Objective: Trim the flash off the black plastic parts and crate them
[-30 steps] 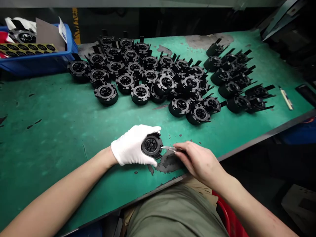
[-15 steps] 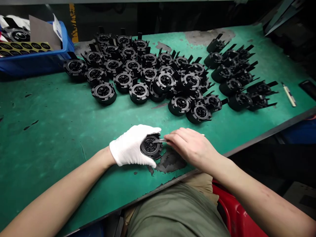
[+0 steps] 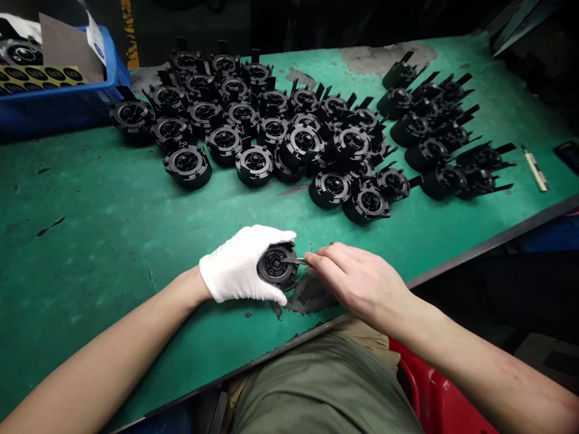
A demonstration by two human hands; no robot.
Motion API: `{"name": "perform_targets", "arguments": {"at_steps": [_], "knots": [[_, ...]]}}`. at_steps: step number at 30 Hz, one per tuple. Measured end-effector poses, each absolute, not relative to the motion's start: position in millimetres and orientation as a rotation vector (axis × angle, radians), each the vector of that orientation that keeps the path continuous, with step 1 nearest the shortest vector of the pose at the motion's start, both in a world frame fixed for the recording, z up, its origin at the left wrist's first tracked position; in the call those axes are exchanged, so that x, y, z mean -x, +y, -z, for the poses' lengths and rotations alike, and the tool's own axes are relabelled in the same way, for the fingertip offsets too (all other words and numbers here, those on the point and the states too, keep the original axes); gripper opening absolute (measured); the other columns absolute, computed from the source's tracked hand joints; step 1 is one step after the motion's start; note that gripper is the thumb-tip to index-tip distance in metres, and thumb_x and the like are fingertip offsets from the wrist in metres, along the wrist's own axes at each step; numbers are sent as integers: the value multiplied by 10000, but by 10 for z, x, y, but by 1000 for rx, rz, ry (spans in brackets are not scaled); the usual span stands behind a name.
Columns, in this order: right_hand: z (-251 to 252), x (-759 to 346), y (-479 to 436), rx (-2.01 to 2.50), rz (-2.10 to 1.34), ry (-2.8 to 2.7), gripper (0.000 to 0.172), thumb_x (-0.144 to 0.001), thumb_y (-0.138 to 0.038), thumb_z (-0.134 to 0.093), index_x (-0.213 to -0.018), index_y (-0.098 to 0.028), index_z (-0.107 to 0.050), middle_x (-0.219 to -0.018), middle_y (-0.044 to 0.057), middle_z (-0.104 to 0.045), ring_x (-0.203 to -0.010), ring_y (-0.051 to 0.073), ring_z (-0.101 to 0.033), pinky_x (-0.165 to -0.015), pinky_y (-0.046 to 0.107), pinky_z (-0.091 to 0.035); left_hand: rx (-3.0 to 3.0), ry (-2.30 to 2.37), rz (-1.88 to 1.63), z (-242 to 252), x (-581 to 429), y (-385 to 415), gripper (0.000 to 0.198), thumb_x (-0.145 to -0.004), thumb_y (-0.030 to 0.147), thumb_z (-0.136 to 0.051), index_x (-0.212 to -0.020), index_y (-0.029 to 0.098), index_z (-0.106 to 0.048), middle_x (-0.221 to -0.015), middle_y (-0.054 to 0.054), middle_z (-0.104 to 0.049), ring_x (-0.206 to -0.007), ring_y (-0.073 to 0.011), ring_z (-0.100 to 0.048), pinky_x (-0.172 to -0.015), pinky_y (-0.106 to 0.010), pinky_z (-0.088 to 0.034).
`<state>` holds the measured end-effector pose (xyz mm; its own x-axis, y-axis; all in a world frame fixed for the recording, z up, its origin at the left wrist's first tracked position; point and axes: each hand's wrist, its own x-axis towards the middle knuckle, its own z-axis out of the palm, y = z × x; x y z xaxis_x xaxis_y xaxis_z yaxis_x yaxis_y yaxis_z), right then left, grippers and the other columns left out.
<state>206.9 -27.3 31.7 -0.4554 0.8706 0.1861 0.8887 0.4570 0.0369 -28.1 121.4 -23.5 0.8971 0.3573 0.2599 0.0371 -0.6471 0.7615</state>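
My left hand (image 3: pixel 246 265), in a white glove, curls round a round black plastic part (image 3: pixel 277 272) low over the table, its ringed face turned up. Fingers and thumb grip its sides. My right hand (image 3: pixel 355 271), ungloved, pinches a slim metal craft knife (image 3: pixel 298 261). The pointed blade lies over the part's face near its middle; whether the tip touches is too small to tell. Most of the handle is hidden in my right hand.
Many similar black parts (image 3: pixel 254 164) crowd the green table (image 3: pixel 108 199), with another group (image 3: pixel 429 154) at the right. A blue bin (image 3: pixel 97 99) stands back left. A pale pen-like tool (image 3: pixel 534 170) lies far right. The table's front edge (image 3: pixel 289 345) is close to my body.
My right hand has shifted slightly down and right, with the craft knife still in it. My left hand and the part stay nearly in place. The view has tilted slightly.
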Motion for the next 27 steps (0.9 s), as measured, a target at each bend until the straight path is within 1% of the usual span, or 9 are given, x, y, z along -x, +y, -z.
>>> {"name": "perform_targets", "arguments": {"at_steps": [2,5,9,14,21,27], "knots": [[-349,-2036,-293,1576,222,-2572,178,-1038,-98,-548,-1185,-129,-644,-883,69,-683,-755,203,-579,-673,349,-460,-2228,285,-495,230,281,1214,1093,-596,683,-960,-1491,214,-543,-1427,-185,-684,-1303,-385,-680,-1153,-537,-537],[-398,-1989,-323,1603,221,-2584,218,-1027,-57,-511,-1171,-139,-652,-885,73,-681,-757,205,-589,-688,343,-475,-2209,300,-483,218,275,1214,1085,-590,665,-971,-1492,231,-552,-1428,-176,-686,-1305,-386,-680,-1156,-541,-534],[-429,-1946,-361,1641,232,-2588,257,-1047,-68,-452,-1207,-128,-644,-888,85,-690,-770,207,-601,-675,324,-477,-2206,298,-486,222,271,1216,1083,-579,659,-978,-1485,236,-561,-1414,-171,-694,-1301,-388,-681,-1153,-545,-535],[-408,-1915,-407,1659,200,-2580,228,-1049,-81,-467,-1206,-96,-631,-889,90,-681,-767,209,-596,-654,331,-466,-2218,282,-508,242,273,1219,1088,-584,667,-973,-1484,220,-556,-1404,-180,-698,-1284,-390,-690,-1139,-547,-543],[-346,-1850,-510,1773,126,-2521,204,-1057,-106,-495,-1223,-143,-607,-894,67,-648,-774,210,-564,-668,346,-430,-2207,306,-484,216,269,1216,1084,-575,635,-990,-1485,232,-562,-1408,-165,-699,-1294,-384,-683,-1154,-538,-533],[-344,-1809,-535,1755,135,-2499,184,-1033,-71,-530,-1198,-92,-609,-872,63,-605,-767,215,-526,-655,354,-396,-2220,293,-497,227,271,1214,1078,-577,647,-985,-1478,232,-562,-1397,-167,-704,-1285,-385,-689,-1140,-536,-544]]}}
